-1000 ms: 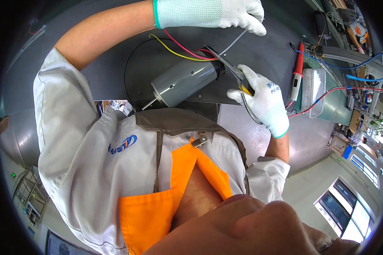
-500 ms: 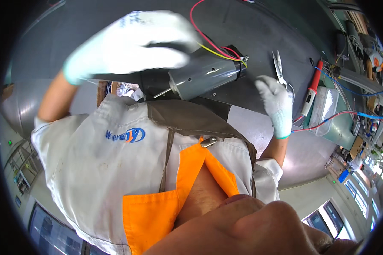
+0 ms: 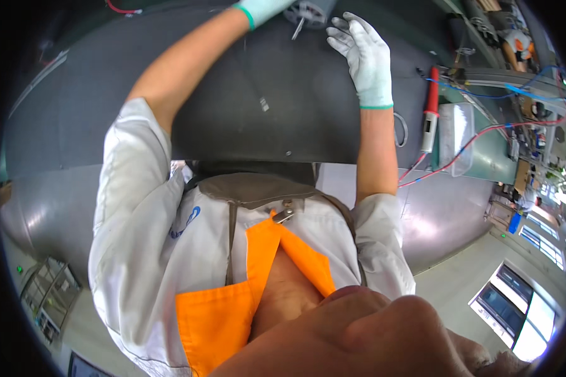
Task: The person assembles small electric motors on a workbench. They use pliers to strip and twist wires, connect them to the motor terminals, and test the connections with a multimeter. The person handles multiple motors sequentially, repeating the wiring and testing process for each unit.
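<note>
At the top edge of the view, a grey cylindrical motor [image 3: 321, 7] shows only its end face and a thin metal shaft. My left hand [image 3: 265, 9], in a white glove with a green cuff, reaches to the motor's left side. Its fingers run out of the picture, so its grip is hidden. To the right of the motor, my gloved right hand [image 3: 366, 58] is raised with fingers apart and slightly bent, nothing in it. A curved scissors handle [image 3: 402, 131] peeks out beside my right forearm; the blades cannot be seen.
A red-handled electric screwdriver [image 3: 431, 110] with a red cable lies at the right, beside a clear plastic box [image 3: 456, 138]. A piece of red wire [image 3: 122, 9] shows at the far left. The dark tabletop [image 3: 233, 132] has a few small bits on it.
The motor has moved away from me to the far edge of the view, its shaft end now toward me. Both hands have moved farther out, and my right hand has left the scissors.
</note>
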Demonstrator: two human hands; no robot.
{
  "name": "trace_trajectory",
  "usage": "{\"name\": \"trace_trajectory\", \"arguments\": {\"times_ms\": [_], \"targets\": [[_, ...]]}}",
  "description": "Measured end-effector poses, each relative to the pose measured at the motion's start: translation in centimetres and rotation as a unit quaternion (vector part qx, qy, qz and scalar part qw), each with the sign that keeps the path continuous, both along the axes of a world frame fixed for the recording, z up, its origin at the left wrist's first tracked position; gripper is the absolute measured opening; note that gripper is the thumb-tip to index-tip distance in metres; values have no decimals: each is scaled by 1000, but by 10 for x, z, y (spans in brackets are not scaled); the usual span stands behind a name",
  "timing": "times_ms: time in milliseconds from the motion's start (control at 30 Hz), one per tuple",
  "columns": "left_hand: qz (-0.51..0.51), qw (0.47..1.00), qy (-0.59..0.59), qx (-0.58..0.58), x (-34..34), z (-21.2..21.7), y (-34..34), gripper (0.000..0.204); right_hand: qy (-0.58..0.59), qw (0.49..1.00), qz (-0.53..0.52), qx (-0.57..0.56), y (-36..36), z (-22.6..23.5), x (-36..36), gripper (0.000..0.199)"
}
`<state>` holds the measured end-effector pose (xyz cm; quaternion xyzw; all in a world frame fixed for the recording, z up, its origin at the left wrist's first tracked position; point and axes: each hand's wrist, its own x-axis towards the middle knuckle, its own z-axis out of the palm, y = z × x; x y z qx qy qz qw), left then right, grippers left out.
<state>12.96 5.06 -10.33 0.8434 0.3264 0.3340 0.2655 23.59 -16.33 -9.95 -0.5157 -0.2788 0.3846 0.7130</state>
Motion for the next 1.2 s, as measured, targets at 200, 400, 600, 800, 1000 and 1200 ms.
{"name": "trace_trajectory", "arguments": {"times_ms": [200,400,600,800,1000,1200], "targets": [[-180,793,-209,-543,-66,-6,25,35,-86,987,-113,-71,-117,16,46,49],[-258,667,-167,-679,-131,-19,-81,37,-32,948,-316,0,-194,3,180,37],[-362,635,-140,-668,-100,5,-123,45,-206,950,-25,-235,-104,44,70,27],[-332,673,-208,-628,-91,22,-126,40,-56,947,189,-252,-91,22,-52,23],[-270,695,-255,-616,-87,26,-137,42,-112,993,-35,0,-118,26,-66,21],[-278,677,-283,-620,-83,26,-144,40,-54,993,-105,3,-98,19,-79,25]]}}
